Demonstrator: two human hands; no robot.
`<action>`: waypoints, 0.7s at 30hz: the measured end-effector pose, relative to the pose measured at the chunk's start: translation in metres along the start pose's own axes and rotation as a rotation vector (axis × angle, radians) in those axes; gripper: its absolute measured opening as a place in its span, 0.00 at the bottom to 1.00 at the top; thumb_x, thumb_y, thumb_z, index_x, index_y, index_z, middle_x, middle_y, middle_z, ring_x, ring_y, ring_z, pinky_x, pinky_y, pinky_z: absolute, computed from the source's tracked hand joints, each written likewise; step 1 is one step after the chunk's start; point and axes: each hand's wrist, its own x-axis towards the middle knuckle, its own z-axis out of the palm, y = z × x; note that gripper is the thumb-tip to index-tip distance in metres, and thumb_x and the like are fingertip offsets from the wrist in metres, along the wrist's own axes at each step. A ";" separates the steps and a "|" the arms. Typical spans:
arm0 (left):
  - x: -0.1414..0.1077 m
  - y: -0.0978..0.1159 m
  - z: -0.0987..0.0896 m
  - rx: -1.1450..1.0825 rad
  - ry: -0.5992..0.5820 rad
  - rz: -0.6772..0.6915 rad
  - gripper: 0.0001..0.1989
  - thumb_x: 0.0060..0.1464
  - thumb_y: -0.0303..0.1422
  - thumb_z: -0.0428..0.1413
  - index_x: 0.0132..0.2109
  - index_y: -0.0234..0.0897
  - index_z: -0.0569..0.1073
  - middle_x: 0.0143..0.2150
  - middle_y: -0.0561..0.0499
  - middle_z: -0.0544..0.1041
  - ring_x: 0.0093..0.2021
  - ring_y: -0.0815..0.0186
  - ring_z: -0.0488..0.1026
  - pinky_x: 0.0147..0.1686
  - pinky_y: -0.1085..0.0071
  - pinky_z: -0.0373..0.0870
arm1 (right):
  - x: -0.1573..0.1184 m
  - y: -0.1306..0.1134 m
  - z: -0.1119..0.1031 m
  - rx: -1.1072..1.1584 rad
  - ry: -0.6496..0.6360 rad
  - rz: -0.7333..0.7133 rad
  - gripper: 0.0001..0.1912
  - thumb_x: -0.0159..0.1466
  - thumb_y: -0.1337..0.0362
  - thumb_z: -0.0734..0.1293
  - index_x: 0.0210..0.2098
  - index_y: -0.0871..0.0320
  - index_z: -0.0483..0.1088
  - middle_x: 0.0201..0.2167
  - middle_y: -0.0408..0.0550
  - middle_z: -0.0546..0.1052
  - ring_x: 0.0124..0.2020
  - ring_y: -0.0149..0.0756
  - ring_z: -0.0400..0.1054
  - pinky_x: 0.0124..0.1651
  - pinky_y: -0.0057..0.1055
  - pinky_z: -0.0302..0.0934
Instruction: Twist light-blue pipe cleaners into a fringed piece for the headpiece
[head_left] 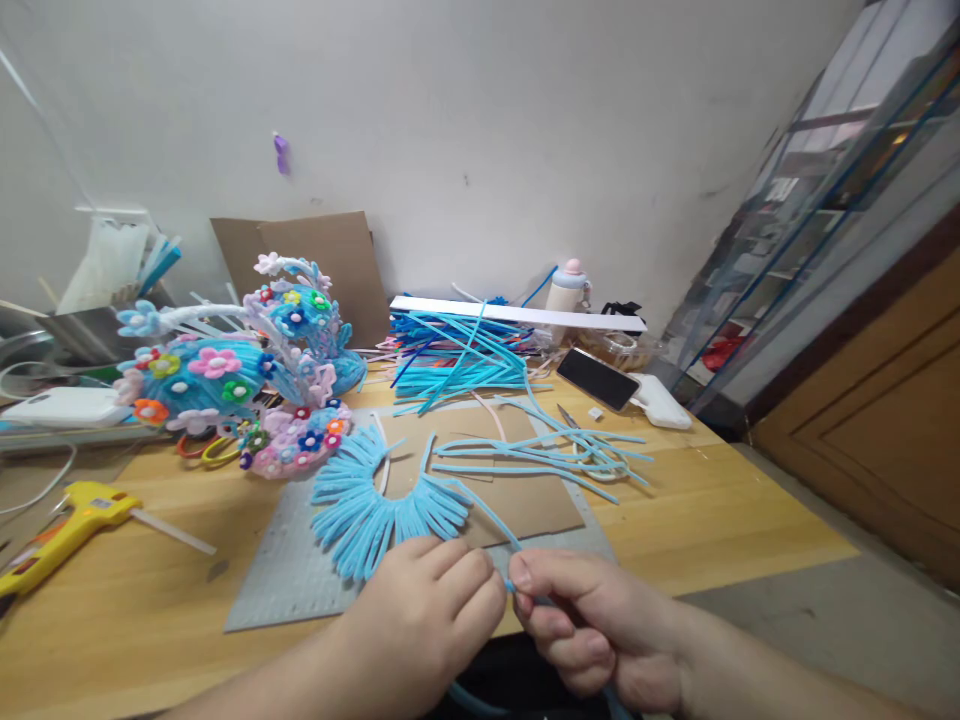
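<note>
My left hand (439,605) is closed at the table's front edge, its fingers curled over a blue pipe cleaner. Close beside it, my right hand (592,615) pinches the same pipe cleaner (511,586) between thumb and forefinger. Just beyond my hands lies a fan of folded light-blue pipe cleaner loops (390,515), bent into an open ring. From its right side a single strand (487,510) runs toward my right hand. Most of what my left fingers grip is hidden. Loose light-blue pipe cleaners (540,455) are spread to the right of the fan.
A grey cutting mat (277,570) and cardboard (540,510) lie underneath. Flower-covered pipe cleaner pieces (217,370) stand at left, near a yellow glue gun (82,520). At the back are a pipe cleaner pile (457,365), a bottle (568,290) and a phone (598,379).
</note>
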 end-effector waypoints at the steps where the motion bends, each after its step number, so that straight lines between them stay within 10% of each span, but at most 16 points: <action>1: 0.000 0.001 0.000 -0.068 0.012 -0.058 0.07 0.54 0.25 0.45 0.35 0.36 0.67 0.30 0.50 0.72 0.30 0.66 0.67 0.27 0.71 0.59 | 0.000 0.002 0.003 -0.075 0.031 -0.064 0.05 0.56 0.66 0.59 0.25 0.59 0.58 0.13 0.32 0.57 0.09 0.16 0.40 0.12 0.17 0.31; 7: 0.004 0.008 -0.003 -0.531 -0.097 -0.393 0.07 0.53 0.27 0.46 0.30 0.36 0.67 0.24 0.53 0.70 0.26 0.70 0.66 0.25 0.75 0.58 | -0.002 0.011 0.001 -1.254 0.272 -0.709 0.06 0.57 0.67 0.57 0.23 0.58 0.57 0.16 0.37 0.59 0.16 0.24 0.50 0.19 0.24 0.42; 12: 0.006 0.011 0.004 -1.165 -0.368 -0.855 0.09 0.49 0.35 0.50 0.25 0.35 0.64 0.17 0.55 0.65 0.17 0.72 0.63 0.17 0.77 0.57 | -0.014 0.005 -0.003 -2.406 0.133 -1.293 0.05 0.59 0.71 0.58 0.28 0.58 0.64 0.20 0.43 0.67 0.21 0.30 0.55 0.22 0.30 0.39; 16: 0.003 0.015 0.009 -1.431 -0.332 -0.973 0.13 0.45 0.40 0.53 0.26 0.34 0.63 0.18 0.55 0.66 0.15 0.74 0.62 0.15 0.78 0.57 | -0.017 -0.001 -0.006 -2.434 0.080 -1.295 0.06 0.60 0.68 0.58 0.29 0.57 0.65 0.20 0.42 0.67 0.21 0.30 0.56 0.23 0.31 0.40; 21: -0.010 0.009 -0.002 -1.236 -0.083 -0.991 0.13 0.50 0.40 0.51 0.27 0.33 0.64 0.19 0.56 0.66 0.19 0.73 0.65 0.21 0.77 0.62 | -0.016 -0.013 -0.019 -2.162 0.361 -1.154 0.11 0.64 0.68 0.55 0.38 0.56 0.68 0.23 0.43 0.69 0.25 0.30 0.59 0.26 0.28 0.46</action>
